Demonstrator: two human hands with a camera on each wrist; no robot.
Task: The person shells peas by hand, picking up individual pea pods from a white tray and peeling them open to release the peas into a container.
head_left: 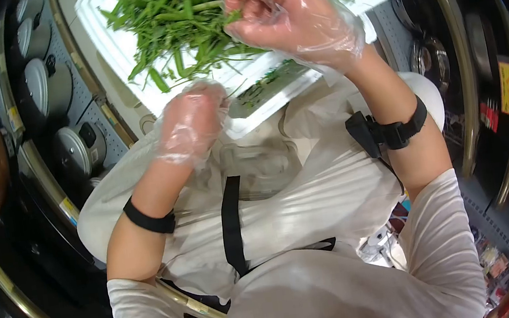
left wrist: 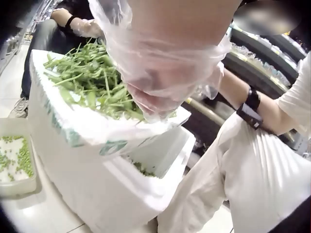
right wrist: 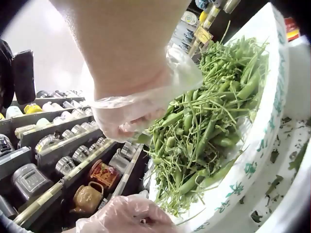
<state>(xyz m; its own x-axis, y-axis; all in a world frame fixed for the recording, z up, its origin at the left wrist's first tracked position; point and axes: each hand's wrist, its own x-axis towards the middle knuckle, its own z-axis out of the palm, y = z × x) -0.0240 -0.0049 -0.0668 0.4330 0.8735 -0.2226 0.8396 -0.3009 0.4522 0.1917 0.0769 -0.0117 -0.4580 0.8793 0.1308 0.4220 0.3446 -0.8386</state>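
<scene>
Both hands wear clear plastic gloves. Over the right side of a heap of green pea pods and stems (head_left: pixel 174 22), my right hand (head_left: pixel 291 18) has its fingers curled, and a bit of green pea pod (right wrist: pixel 144 138) shows at its fingertips. My left hand (head_left: pixel 192 119) is low at the near edge of the heap, knuckles up. A thin stem (head_left: pixel 237 88) sticks out from beside its curled fingers. The heap lies on a white foam lid (head_left: pixel 102 34), which sits over a white foam box (left wrist: pixel 92 189). Green scraps (head_left: pixel 267 81) lie inside the box.
A plastic tub of shelled peas (left wrist: pixel 19 187) stands on the floor beside the box. A clear container (head_left: pixel 259 168) is between my knees. Shelves with pots (head_left: pixel 45 86) line the left, more shelving the right. Another person's gloved hand (left wrist: pixel 88 27) is beyond the heap.
</scene>
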